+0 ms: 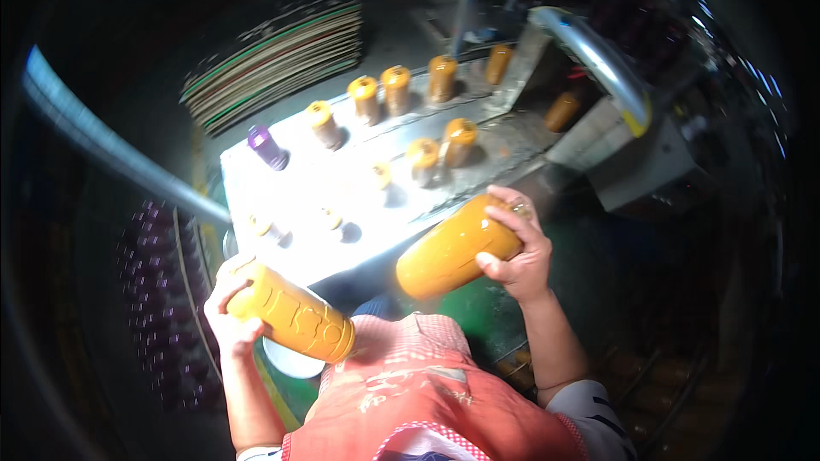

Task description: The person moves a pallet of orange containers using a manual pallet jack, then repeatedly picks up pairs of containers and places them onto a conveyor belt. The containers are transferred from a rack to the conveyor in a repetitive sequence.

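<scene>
My left hand [234, 310] grips an orange bottle [298, 317] with raised patterns on its side, its one end tilted down toward my apron. In my right hand [522, 253] is a second orange bottle [455, 250], smooth and glossy, held around its upper end and slanting down to the left. Both are in the air in front of my chest, apart from each other. Beyond them lies a long, brightly lit work surface [295, 186]. Several orange bottles [397, 91] stand on it in two rough rows, with a purple bottle [268, 148] near the far left corner. Glare washes out the nearer ones.
Flat sheets are stacked [275, 64] behind the surface. To the right, a shiny metal tube [599, 61] curves over side panels where the surface continues. Many purple bottles [160, 307] stand at the left. A bluish bar [122, 150] crosses the left side. A white round object [291, 358] is below my left hand.
</scene>
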{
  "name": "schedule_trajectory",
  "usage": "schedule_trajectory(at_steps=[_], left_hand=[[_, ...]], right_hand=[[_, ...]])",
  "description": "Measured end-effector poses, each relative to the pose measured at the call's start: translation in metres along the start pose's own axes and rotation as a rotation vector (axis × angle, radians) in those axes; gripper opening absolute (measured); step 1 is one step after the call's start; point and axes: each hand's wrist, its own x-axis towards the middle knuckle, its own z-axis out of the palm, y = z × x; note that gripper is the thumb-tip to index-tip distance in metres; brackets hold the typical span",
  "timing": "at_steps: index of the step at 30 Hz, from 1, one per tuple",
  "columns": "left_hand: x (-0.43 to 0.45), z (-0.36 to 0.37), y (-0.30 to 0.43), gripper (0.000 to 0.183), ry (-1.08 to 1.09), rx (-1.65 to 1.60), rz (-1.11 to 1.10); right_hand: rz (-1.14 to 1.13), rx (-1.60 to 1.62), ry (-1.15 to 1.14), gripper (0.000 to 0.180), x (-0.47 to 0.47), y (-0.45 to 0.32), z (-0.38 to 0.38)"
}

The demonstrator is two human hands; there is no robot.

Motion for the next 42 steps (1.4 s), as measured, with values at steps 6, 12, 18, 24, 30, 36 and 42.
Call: schedule_trajectory(at_steps=[6,12,18,24,30,36,42], left_hand=[[-0.134,-0.055,-0.019,0.074,0.504,-0.711,-0.278],[-0.264,-0.093,-0.096,0.051,0.701,-1.287,-0.381],[-0.336,-0.129,-0.150,0.055,0.823,-1.771,-0.467],[-0.387,-0.178,-0.214,0.053,0.695,-2.103,-0.338],[-0.434,-0.191,-0.252,0.053,0.882,-1.665,-0.435],[-0.387,-0.265,-0.221,0.049,0.909,-1.647,-0.578],[-0.405,-0.311,-0.260,0.053,0.688,-1.883,-0.319]], right_hand=[[0.515,0.675,-0.160,0.061,-0.018,0.027,0.123],[1.097,1.050,-0.432,0.068,-0.086,0.063,0.264],[1.755,1.127,-0.469,0.034,-0.182,0.084,0.392],[1.976,0.979,-0.632,0.029,-0.208,0.072,0.489],[2.055,1.083,-0.732,0.031,-0.225,0.077,0.539],[2.040,0.977,-0.645,0.032,-0.208,0.065,0.593],[1.844,0.794,-0.541,0.037,-0.184,0.046,0.618]])
